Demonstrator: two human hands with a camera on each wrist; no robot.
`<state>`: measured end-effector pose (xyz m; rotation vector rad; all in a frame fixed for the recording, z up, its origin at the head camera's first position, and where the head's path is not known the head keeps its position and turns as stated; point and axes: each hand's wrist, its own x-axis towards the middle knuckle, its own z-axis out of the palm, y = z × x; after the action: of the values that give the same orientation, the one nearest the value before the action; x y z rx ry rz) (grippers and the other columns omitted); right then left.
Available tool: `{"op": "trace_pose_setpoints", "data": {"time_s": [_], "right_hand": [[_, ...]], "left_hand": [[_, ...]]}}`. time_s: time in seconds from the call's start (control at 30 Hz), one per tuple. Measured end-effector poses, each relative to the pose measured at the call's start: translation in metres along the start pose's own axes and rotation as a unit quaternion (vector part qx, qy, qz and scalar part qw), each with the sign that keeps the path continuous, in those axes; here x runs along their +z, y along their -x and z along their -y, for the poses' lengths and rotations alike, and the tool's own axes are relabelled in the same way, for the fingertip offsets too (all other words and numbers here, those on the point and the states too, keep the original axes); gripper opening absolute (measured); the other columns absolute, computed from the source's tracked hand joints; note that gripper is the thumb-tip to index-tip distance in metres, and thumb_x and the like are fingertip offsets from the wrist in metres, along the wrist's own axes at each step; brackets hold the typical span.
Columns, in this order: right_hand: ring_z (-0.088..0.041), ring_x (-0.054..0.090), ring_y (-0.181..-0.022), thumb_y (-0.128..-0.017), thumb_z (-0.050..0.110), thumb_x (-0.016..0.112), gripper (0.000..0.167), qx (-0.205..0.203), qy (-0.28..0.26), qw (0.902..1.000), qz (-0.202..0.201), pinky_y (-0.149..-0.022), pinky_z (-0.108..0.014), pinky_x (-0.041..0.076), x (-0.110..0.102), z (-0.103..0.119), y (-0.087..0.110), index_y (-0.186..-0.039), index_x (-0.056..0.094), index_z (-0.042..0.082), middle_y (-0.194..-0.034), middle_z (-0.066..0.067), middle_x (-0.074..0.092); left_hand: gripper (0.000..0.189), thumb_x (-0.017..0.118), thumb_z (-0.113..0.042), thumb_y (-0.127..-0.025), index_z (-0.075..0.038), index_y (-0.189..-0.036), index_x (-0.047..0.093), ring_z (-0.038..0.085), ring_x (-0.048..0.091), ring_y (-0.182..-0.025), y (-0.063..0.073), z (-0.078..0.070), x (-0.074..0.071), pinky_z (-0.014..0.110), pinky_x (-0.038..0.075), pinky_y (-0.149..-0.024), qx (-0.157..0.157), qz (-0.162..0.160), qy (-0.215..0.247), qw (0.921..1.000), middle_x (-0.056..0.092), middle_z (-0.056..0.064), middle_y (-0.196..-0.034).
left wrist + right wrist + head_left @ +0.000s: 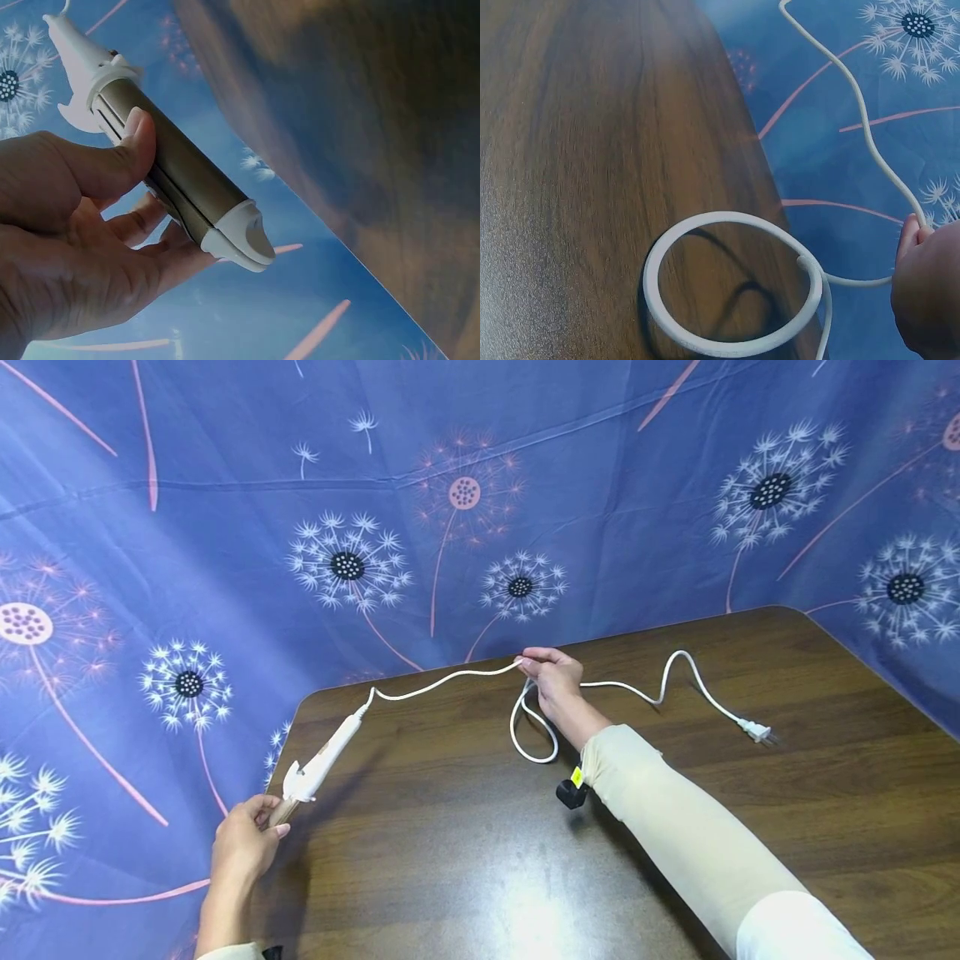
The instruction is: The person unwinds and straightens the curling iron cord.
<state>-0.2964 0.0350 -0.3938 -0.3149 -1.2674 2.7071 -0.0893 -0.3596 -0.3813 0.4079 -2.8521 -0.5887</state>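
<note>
My left hand (243, 843) grips a curling iron (330, 756) by its brown barrel (180, 154), thumb along one side and fingers behind. Its white handle points up and away, and the white tip (244, 236) shows below the fingers in the left wrist view. From the handle end a white cord (408, 695) runs across to my right hand (558, 683), which pinches it between thumb and fingers near the table's far edge. Below the right hand the cord hangs in a loop (653, 277). Beyond it, the cord leads right to a two-prong plug (754, 730).
A brown wood-grain table (420, 860) lies under both hands, with rounded far corners. Behind and to the sides hangs a blue cloth (637, 552) printed with dandelions. A small black object (571, 794) with a yellow tag is at the right wrist.
</note>
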Motion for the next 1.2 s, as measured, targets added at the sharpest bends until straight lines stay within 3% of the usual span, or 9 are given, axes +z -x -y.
{"op": "trace_pose_setpoints", "data": {"time_s": [0.1,0.2,0.3,0.43,0.57,0.77,1.0,1.2], "right_hand": [[-0.02,0.07,-0.069,-0.079,-0.025,0.058,0.019,-0.008,0.008,0.9999,0.003,-0.076,-0.029,0.055,-0.002,0.001,0.0,-0.094,0.063,-0.015,-0.071,-0.013,0.068],[-0.017,0.069,-0.067,-0.079,-0.025,0.057,0.029,-0.009,0.02,0.9996,0.016,-0.073,-0.027,0.056,-0.003,0.001,0.001,-0.108,0.056,-0.023,-0.07,-0.011,0.067],[-0.016,0.069,-0.065,-0.08,-0.025,0.056,0.023,0.0,0.032,0.9991,0.027,-0.071,-0.025,0.056,-0.004,0.0,0.003,-0.101,0.061,-0.018,-0.068,-0.009,0.067],[-0.018,0.07,-0.069,-0.08,-0.024,0.057,0.022,0.013,0.056,0.9977,0.036,-0.075,-0.028,0.055,-0.004,-0.002,0.005,-0.097,0.065,-0.012,-0.072,-0.01,0.069],[-0.017,0.07,-0.07,-0.08,-0.024,0.058,0.032,0.011,0.094,0.9943,0.048,-0.076,-0.028,0.055,-0.003,-0.005,0.006,-0.112,0.056,-0.023,-0.074,-0.013,0.069],[-0.015,0.069,-0.069,-0.08,-0.024,0.057,0.034,0.028,0.127,0.9894,0.064,-0.073,-0.025,0.056,-0.002,-0.01,0.01,-0.113,0.055,-0.022,-0.088,-0.024,0.068],[-0.012,0.067,-0.068,-0.082,-0.022,0.055,0.035,0.06,0.147,0.9836,0.085,-0.077,-0.025,0.055,-0.003,-0.014,0.014,-0.117,0.054,-0.021,-0.077,-0.008,0.067],[-0.012,0.067,-0.068,-0.082,-0.022,0.054,0.037,0.074,0.154,0.9803,0.099,-0.079,-0.026,0.055,-0.002,-0.014,0.015,-0.119,0.053,-0.021,-0.086,-0.016,0.066]], "left_hand": [[0.033,0.073,-0.005,-0.077,0.002,-0.107,0.062,0.048,0.059,-0.091,-0.001,0.005,0.001,0.057,0.043,-0.076,-0.009,0.023,-0.005,0.9997,0.063,0.026,-0.095],[0.034,0.071,-0.007,-0.081,0.003,-0.111,0.059,0.054,0.055,-0.101,0.0,0.008,0.002,0.061,0.042,-0.08,-0.023,0.058,-0.005,0.998,0.062,0.031,-0.109],[0.034,0.071,-0.008,-0.082,0.004,-0.111,0.059,0.054,0.056,-0.101,0.001,0.01,0.004,0.061,0.042,-0.08,-0.035,0.072,-0.007,0.9967,0.062,0.031,-0.11],[0.032,0.071,-0.008,-0.081,0.004,-0.108,0.06,0.052,0.057,-0.095,0.003,0.01,0.007,0.059,0.043,-0.078,-0.045,0.065,-0.013,0.9968,0.063,0.029,-0.106],[0.031,0.072,-0.009,-0.08,0.002,-0.107,0.06,0.05,0.059,-0.089,0.005,0.01,0.008,0.058,0.044,-0.074,-0.058,0.066,-0.019,0.996,0.063,0.028,-0.105],[0.031,0.07,-0.009,-0.08,0.002,-0.107,0.059,0.048,0.06,-0.088,0.007,0.012,0.011,0.055,0.046,-0.071,-0.074,0.072,-0.032,0.9942,0.063,0.027,-0.108],[0.033,0.07,-0.01,-0.081,0.003,-0.109,0.059,0.048,0.059,-0.086,0.01,0.014,0.012,0.054,0.045,-0.067,-0.091,0.077,-0.037,0.9922,0.062,0.028,-0.108],[0.033,0.07,-0.011,-0.081,0.001,-0.109,0.059,0.051,0.058,-0.086,0.01,0.015,0.013,0.055,0.045,-0.068,-0.102,0.075,-0.044,0.9909,0.062,0.029,-0.103]]}}
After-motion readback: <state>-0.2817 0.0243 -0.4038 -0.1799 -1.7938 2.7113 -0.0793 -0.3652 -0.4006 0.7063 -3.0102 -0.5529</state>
